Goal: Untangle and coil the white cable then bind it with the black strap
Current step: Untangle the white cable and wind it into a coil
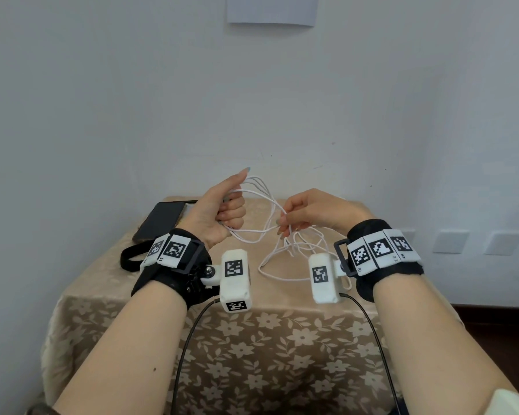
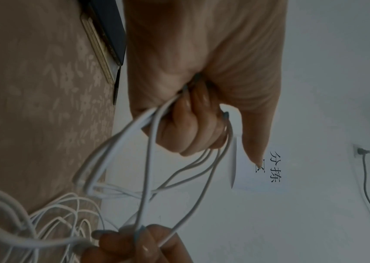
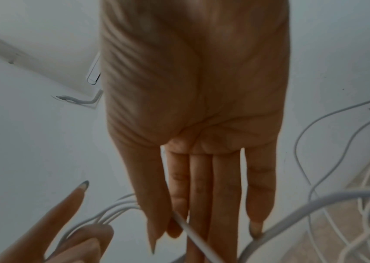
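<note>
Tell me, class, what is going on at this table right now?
A person is coiling a white cable above a cloth-covered table. The left hand grips several finished loops in a fist, thumb raised. The right hand pinches a strand nearby, feeding it across. The rest lies tangled on the cloth. A phone lies at the back left; the black strap is untouched.

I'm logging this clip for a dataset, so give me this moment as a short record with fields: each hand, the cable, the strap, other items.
left hand: left hand grips several loops of the white cable, fingers curled, thumb up
right hand: right hand pinches a strand between thumb and fingers
cable state: partly coiled; loose tangle hangs to the tablecloth
black strap: black strap on the table's left side, not yet used
other items: phone beside the left hand
</note>
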